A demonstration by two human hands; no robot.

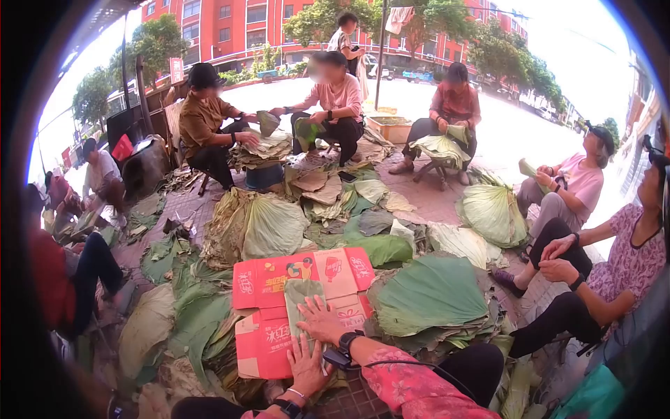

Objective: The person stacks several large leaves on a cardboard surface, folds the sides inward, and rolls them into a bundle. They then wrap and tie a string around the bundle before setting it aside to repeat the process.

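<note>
A flattened red cardboard box (269, 335) lies in front of me on top of leaves. On it rests a folded green lotus leaf (304, 292), long and narrow. My right hand (324, 321) presses flat on the leaf's middle, fingers spread. Nearer to me, my left hand (307, 364) lies with its fingers stretched out over the leaf's lower end. Neither hand grips anything. A stack of large lotus leaves (433, 297) spreads to the right of the cardboard, a broad green one on top.
Loose lotus leaves (185, 318) cover the ground at left, and a dried pile (255, 230) stands beyond the cardboard. Several people sit around; one (447, 119) at the back handles a leaf. A seated person (600, 279) is close on my right. A phone (347, 177) lies among leaves.
</note>
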